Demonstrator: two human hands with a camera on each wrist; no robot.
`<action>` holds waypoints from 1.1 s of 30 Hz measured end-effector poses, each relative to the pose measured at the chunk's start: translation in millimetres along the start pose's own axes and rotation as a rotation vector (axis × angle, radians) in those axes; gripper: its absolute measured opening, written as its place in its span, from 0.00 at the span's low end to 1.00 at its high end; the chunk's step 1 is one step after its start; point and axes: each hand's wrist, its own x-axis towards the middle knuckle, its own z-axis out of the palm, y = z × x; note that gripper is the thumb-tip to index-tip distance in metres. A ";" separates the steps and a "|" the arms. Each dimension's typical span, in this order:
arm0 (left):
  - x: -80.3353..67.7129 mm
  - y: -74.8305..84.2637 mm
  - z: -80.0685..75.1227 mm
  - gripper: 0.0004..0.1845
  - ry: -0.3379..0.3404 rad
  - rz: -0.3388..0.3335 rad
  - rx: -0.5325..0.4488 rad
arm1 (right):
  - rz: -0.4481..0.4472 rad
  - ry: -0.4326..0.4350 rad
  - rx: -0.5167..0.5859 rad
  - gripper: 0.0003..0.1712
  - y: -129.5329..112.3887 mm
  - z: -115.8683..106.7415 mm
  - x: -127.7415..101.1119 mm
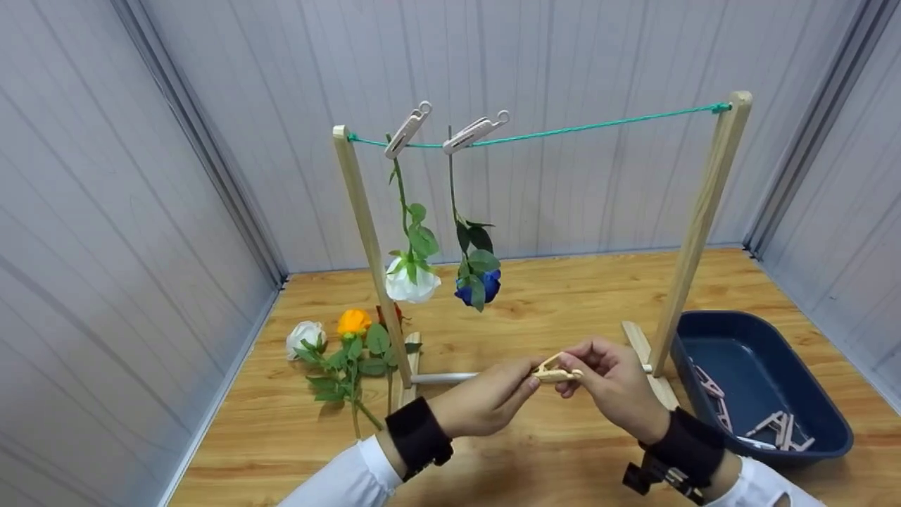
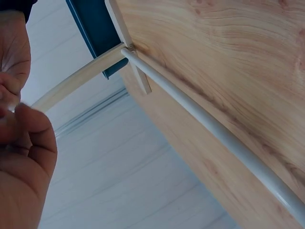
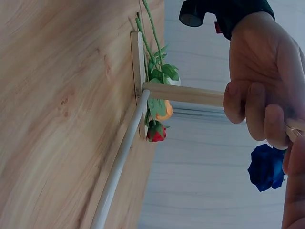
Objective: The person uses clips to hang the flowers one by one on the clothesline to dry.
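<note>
Both hands meet at a pale beige clothespin [image 1: 556, 374] in front of the wooden rack, low over the table. My left hand [image 1: 486, 398] pinches its left end between thumb and fingers. At the other end, my right hand [image 1: 611, 380] grips it with thumb and curled fingers. In the right wrist view a bit of the clothespin [image 3: 294, 129] shows between the fingertips. From a green line [image 1: 598, 128] behind hang a white rose [image 1: 412, 282] and a blue rose [image 1: 486, 287], heads down, each clipped by a pinkish clothespin [image 1: 408, 131] at the stem.
Wooden posts [image 1: 704, 225] hold the line, joined low by a white rod [image 1: 443, 378]. Left of the rack lie an orange rose [image 1: 354, 322], a white rose [image 1: 305, 339] and a red rose [image 3: 156, 132]. A dark blue basin [image 1: 760, 338] with several clothespins stands at right.
</note>
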 end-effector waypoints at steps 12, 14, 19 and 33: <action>-10.5 -5.8 2.6 0.17 -0.020 -0.030 0.281 | 0.003 -0.275 -0.344 0.15 3.3 -14.6 9.6; -13.1 -7.8 5.7 0.16 -0.037 -0.015 0.340 | -0.040 -0.340 -0.445 0.13 6.4 -14.3 8.3; -20.1 -10.8 13.7 0.13 -0.041 -0.009 0.457 | -0.142 -0.424 -0.624 0.08 11.1 -10.6 5.9; -43.2 -16.3 -20.4 0.17 -0.007 -0.161 0.317 | -0.269 -0.413 -0.757 0.16 15.9 -9.6 3.0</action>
